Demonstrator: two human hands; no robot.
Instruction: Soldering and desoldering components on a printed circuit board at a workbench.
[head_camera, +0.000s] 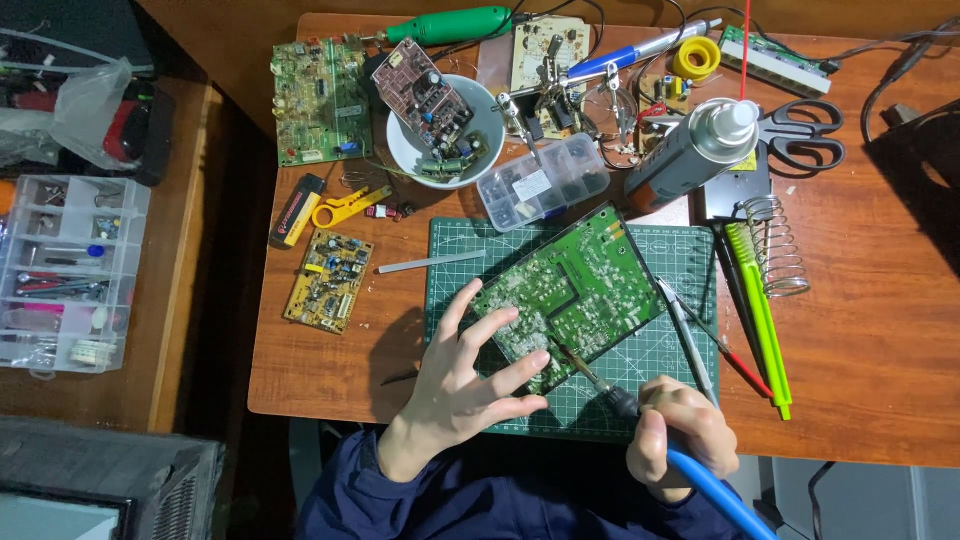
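Head: spray can (690, 155), parts box (543, 182) crowd circuit board (570, 295).

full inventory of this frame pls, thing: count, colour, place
Circuit board: 1, green, on the cutting mat, under both hands
Cutting mat: 1, green, desk front centre
Soldering iron: 1, blue handle, tip on the circuit board
Bowl: 1, white, desk top centre, holds a brown board
Small boards: 2, green top left, yellow left of mat
Spray can: 1, grey, lying above mat
Scissors: 1, black, top right
Parts box: 1, clear, above mat
Rotary tool: 1, green, top edge
Organizer tray: 1, clear, side table left
Coil stand: 1, metal, right of mat
Left hand: fingers spread, steadying circuit board
Right hand: gripping soldering iron
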